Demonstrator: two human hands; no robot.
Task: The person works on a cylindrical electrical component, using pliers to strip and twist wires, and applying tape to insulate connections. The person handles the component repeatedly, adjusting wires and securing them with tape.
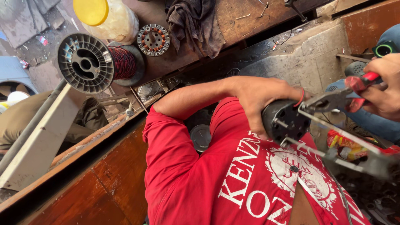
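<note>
The left hand [258,98] is wrapped over the top of a small black motor [285,121], fingers curled round its casing, holding it in front of a red shirt [200,175]. A thin red band [301,98] sits at that hand's edge. The right hand [385,85] is closed round the red grips of one pair of pliers [333,100], whose metal tips point at the motor's upper edge, touching or just short of it; which is unclear. A bent metal frame [333,154] runs from the motor's face towards the lower right, with a thin wire trailing below it.

On the wooden worktop [233,16] behind, well apart from the hands, lies one grey spool [93,62] wound with red-and-black wire. Just beside it sits one round stator core [153,39] with copper-coloured slots. One clear jar with a yellow lid [91,10] lies above the spool, and one dark rag [196,23] is heaped to the right of the core. A round black cap [201,136] shows under the left arm. A pale plank [39,141] leans at the left edge. Crumpled colourful wrappers [346,146] lie behind the frame at the right.
</note>
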